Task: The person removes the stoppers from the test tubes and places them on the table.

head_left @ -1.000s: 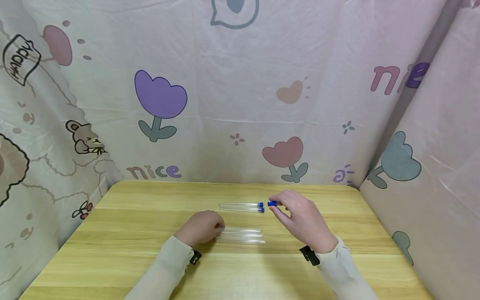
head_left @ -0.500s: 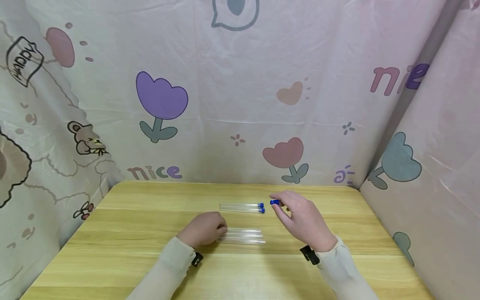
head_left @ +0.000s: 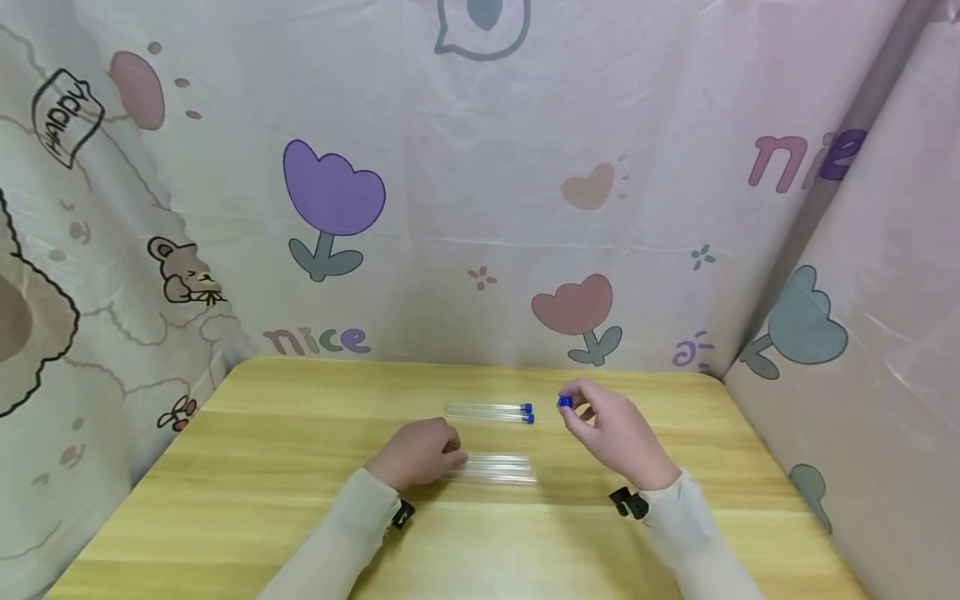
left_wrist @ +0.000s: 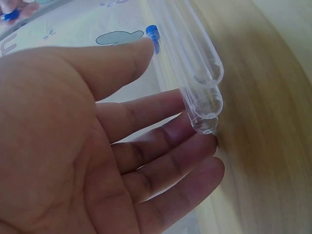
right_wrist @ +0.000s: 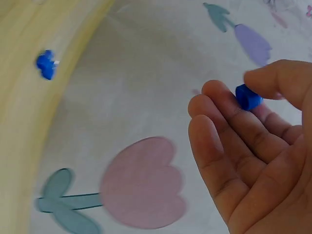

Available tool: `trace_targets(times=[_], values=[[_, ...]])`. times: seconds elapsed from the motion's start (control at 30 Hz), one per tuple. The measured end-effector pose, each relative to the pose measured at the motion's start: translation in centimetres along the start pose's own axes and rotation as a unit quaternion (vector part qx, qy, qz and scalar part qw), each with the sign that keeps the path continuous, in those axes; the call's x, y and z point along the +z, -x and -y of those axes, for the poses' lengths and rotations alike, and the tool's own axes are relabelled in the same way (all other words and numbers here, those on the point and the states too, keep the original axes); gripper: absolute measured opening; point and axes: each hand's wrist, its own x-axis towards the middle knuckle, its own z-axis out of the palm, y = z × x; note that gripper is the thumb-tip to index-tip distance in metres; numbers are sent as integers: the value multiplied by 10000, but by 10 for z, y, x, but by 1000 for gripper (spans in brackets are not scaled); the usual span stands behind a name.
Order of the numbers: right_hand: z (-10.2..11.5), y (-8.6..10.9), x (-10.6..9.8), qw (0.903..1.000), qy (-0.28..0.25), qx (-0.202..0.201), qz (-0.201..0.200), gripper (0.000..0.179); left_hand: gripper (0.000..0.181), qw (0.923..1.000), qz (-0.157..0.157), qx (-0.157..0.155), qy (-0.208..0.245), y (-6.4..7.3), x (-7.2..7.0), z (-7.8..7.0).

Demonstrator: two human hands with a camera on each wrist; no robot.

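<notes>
The right hand's thumb and forefinger pinch a small blue cap (head_left: 566,402) between their tips, its hollow end showing, while the other fingers (right_wrist: 207,134) of that hand reach forward beside it. The left hand's fingers (left_wrist: 165,175) are spread a little and hold nothing, the thumb standing apart from them; their tips lie at the rounded ends of the bare tubes (head_left: 498,468), though I cannot tell how firmly they touch, if at all. These clear tubes lie side by side on the desk (head_left: 480,542), and I count three rounded ends from the left wrist.

Taking the bare tubes as my mark, the left hand (head_left: 416,454) is at their left end. The right hand (head_left: 615,429) is to the right of them and a little farther back, with the cap held up off the desk. Just beyond them lie two capped tubes (head_left: 487,411), roughly parallel to them, with the blue caps at the right ends. Nearer the person than the bare tubes, pale sleeves (head_left: 333,533) come in from either side, and a black strap (head_left: 628,503) shows at each wrist. Well beyond them hangs a pale cloth (head_left: 450,125), printed with a purple tulip (head_left: 335,192) to their left and a pink tulip (head_left: 573,307) to their right.
</notes>
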Motion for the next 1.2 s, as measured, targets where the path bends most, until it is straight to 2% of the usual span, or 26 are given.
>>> trace_targets(times=[0.13,0.23,0.37,0.5,0.67,0.97,1.2], values=[[-26,4,0,9960,-417,744,262,22,23,10000,-8,-86,5,0,0,0],[-48,8,-2,9924,-311,1095,466,20,27,9999,19,-138,10,0,-1,-1],[-72,14,-6,9897,177,1223,722,8,29,9997,27,-256,4,0,-2,-1],[-87,22,-8,9866,624,1172,948,8,27,9994,64,-327,55,0,-3,-1],[-87,33,-6,9830,880,1051,1219,10,28,9993,64,-361,25,-1,-1,0],[-81,38,13,9667,1469,1278,1659,14,33,9989,44,-450,133,2,-5,-6],[-82,38,20,9643,1512,1274,1762,16,28,9986,93,-423,296,5,-8,-11]])
